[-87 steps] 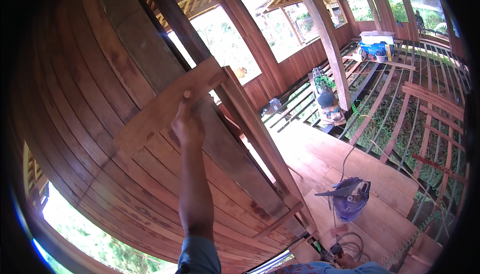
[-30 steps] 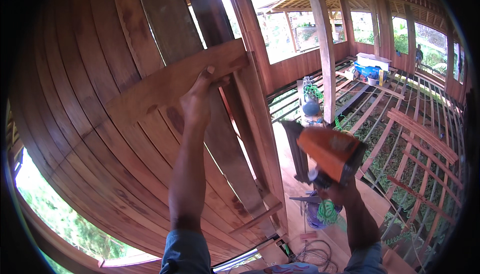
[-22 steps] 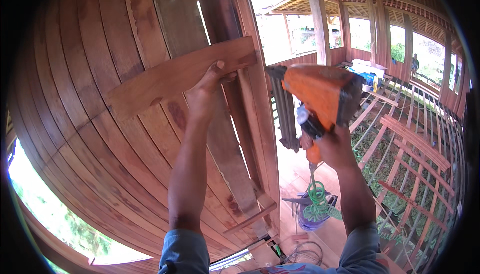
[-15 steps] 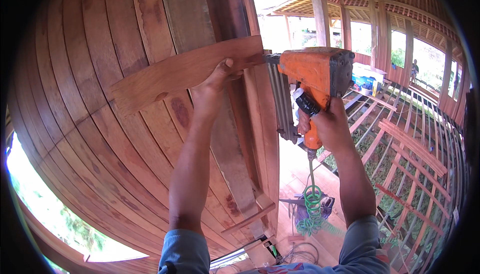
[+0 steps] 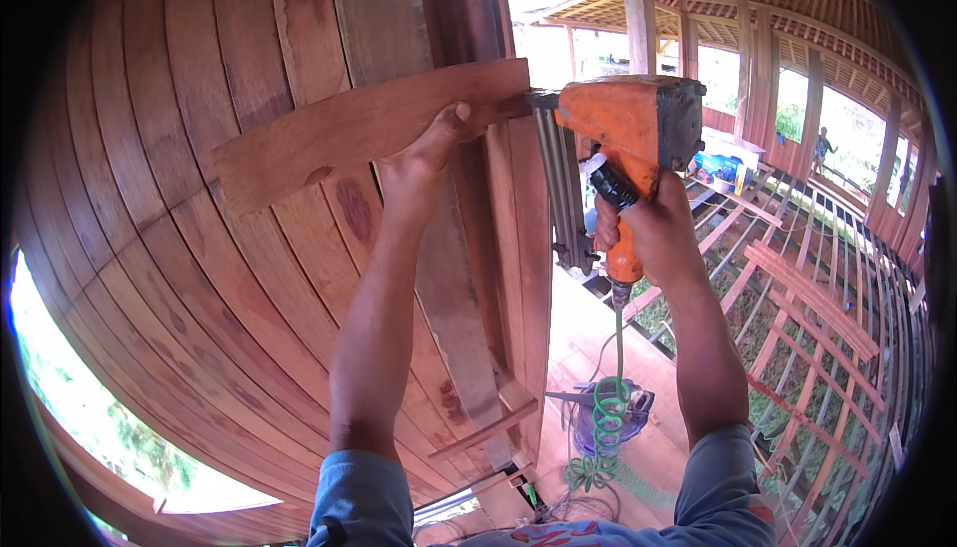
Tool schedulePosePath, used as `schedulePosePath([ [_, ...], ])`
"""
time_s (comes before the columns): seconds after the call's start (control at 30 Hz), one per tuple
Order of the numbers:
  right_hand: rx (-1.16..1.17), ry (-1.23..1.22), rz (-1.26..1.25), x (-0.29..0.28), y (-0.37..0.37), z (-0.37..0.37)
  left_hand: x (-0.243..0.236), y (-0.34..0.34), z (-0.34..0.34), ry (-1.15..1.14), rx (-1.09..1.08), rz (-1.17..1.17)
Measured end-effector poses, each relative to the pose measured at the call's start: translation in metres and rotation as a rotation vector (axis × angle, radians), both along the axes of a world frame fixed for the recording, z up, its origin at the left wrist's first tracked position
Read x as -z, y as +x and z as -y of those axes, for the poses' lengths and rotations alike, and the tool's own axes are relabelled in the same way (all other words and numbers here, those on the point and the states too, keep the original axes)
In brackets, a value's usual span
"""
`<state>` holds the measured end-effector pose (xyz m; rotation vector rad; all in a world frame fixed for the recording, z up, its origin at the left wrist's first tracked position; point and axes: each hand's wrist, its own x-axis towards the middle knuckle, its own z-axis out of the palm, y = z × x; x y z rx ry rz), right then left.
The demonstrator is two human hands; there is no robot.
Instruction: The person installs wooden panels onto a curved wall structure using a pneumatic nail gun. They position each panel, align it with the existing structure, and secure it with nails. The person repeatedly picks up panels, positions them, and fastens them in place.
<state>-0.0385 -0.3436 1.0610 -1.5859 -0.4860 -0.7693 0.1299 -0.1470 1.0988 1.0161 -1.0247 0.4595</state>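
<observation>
LANDMARK: nail gun (image 5: 626, 128) | LEFT, at nose: short board (image 5: 359, 126), before plank wall (image 5: 199, 288) | BELOW: coiled hose (image 5: 619, 348), hanging from its handle; bucket (image 5: 639, 417), behind hose | RIGHT, lower: planks (image 5: 812, 298) on floor joists (image 5: 738, 293) | BEHIND, right: box (image 5: 736, 161) | BEHIND, above: post (image 5: 638, 8)

the right hand (image 5: 660, 233) partly covers the orange nailer (image 5: 616, 113); the far person (image 5: 822, 148) is indistinct.

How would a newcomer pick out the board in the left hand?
Start at the plank wall filling the picture's left side. Across its upper part, the left hand holds a short board, its right end beside the orange nail gun. Unlike the long planks behind it, this board runs crosswise.
</observation>
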Motion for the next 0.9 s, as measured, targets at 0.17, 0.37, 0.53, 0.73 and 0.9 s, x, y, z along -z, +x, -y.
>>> schedulePosePath([
  [0.17,0.006,0.065,-0.008,-0.004,0.003,-0.003,0.0,0.001,-0.001,0.016,-0.033,-0.009],
  [0.37,0.068,0.024,-0.048,-0.004,0.0,-0.004,0.001,0.004,-0.002,0.031,-0.051,0.055],
  [0.53,0.082,0.003,-0.054,-0.003,0.001,-0.004,-0.001,0.0,-0.002,0.04,-0.076,0.052],
  [0.73,0.068,-0.022,-0.064,-0.008,-0.002,-0.006,-0.002,-0.005,0.0,-0.002,0.007,0.004],
  [0.9,0.053,-0.001,-0.09,-0.013,-0.004,-0.007,-0.002,-0.006,-0.001,-0.011,-0.004,0.043],
])
